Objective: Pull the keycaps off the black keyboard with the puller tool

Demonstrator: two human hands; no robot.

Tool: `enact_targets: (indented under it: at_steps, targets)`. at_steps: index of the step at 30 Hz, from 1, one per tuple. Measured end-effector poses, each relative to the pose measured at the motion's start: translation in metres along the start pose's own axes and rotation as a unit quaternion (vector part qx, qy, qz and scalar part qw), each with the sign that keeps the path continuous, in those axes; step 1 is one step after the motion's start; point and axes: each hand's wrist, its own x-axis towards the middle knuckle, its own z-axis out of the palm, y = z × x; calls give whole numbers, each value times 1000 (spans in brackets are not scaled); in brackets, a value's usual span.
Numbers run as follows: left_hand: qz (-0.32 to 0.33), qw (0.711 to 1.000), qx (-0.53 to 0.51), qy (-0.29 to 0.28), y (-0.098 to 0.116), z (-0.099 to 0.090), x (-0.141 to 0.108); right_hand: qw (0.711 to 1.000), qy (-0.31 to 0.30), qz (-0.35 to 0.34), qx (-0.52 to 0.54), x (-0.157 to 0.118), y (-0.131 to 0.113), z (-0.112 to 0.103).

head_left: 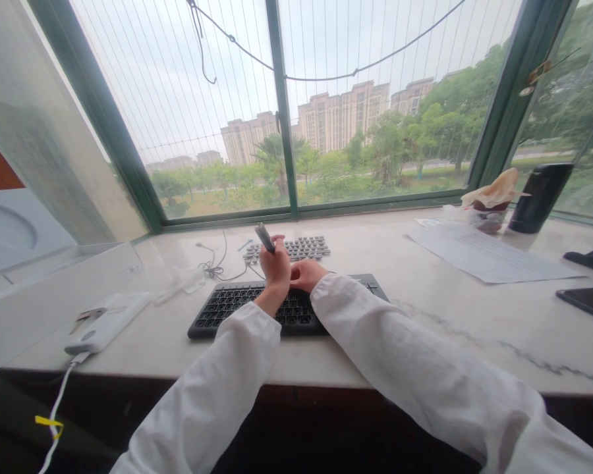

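My left hand (pixel 275 268) gripped a tilted, pen-like tool (pixel 265 237) above the keyboard (pixel 227 304) on the counter (pixel 178 355); my right hand (pixel 307 274) bent close, perhaps steadying (its grasp I couldn't tell). Loose keys (pixel 310 247) lay behind, handily near.

Keyboard (pixel 234 304) — partly hidden; phone (pixel 589 303) — cut off.

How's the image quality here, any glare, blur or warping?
Head view: pale daylight behind the green window frame casts a milky haze; below the countertop it is nearly black; the frame's sides splay, likely wide-angle distortion; print on the papers is too soft to read.
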Motion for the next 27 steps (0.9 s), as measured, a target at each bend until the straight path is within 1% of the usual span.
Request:
enact_targets:
  at_steps: [3, 5, 7, 10, 13, 16, 18, 20, 23, 27]
  targets:
    - [-79, 994, -71, 24, 7, -19, 22, 999, -15, 3, 30, -4, -8, -3]
    - [-144, 983, -116, 23, 9, -30, 32, 1000, -12, 5, 16, -6, -14, -5]
    - [-196, 968, -159, 7, 9, -35, 37, 1000, -3, 1, -11, -7, -19, -7]
    - [-237, 950, -200, -20, 6, -37, 37, 1000, 3, -11, -29, -8, -21, -7]
    - [-252, 945, -206, -35, 2, -34, 34, 1000, -4, -15, -22, -8, -20, -7]
    - [-257, 943, -209, -36, -1, -33, 33, 1000, -3, -15, -27, -9, -20, -6]
    - [-258, 937, -231, -42, -1, -33, 34, 999, 4, -10, -30, -9, -22, -6]
    - [-251, 929, -264, -64, 0, -33, 34, 1000, 4, -1, -18, -8, -24, -7]
    - [-227, 922, -295, -108, 5, -32, 34, 999, -10, 6, 35, -4, -24, -10]
    - [-195, 927, -288, -137, 9, -30, 31, 991, 9, 23, 134, 3, -19, -12]
